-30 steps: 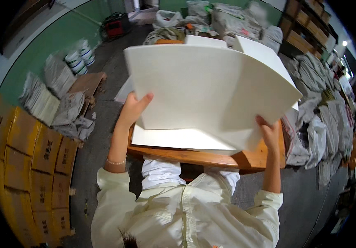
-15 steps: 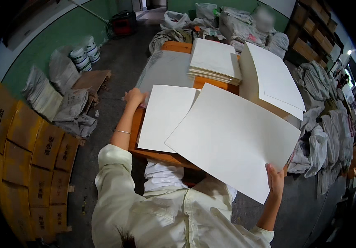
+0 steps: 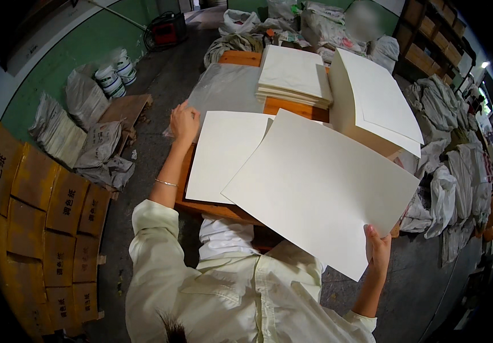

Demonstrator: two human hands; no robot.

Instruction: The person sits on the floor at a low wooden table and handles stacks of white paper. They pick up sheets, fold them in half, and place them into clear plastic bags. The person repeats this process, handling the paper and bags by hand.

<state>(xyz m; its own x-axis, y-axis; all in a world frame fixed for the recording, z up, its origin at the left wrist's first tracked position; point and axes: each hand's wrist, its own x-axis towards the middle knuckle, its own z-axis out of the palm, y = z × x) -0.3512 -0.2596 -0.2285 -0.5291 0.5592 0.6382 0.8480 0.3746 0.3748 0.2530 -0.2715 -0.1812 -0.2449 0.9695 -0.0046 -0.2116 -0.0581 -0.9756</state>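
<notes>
My right hand [image 3: 378, 248] grips the lower right corner of a large white paper sheet [image 3: 321, 191], thumb on top. The sheet is held tilted and partly covers a second white sheet stack [image 3: 223, 154] on the wooden table [image 3: 238, 212]. At the table's left edge, my left hand [image 3: 185, 122] is closed, its fingers pinched at the rim of a pile of clear plastic sheets [image 3: 223, 86]. How much plastic is between the fingers is hard to see.
A thick stack of cream paper [image 3: 295, 71] sits at the back of the table. Beside it, a taller pile of large white boards [image 3: 384, 103] stands to the right. Cardboard boxes [image 3: 58, 246] are stacked at left. Wrapped bundles [image 3: 429, 114] line the right side. White buckets [image 3: 110, 82] stand by the wall.
My left hand has lifted slightly and its fingers have drawn together at the plastic's edge. The view has shifted a little; my right hand still holds the paper sheet in nearly the same place.
</notes>
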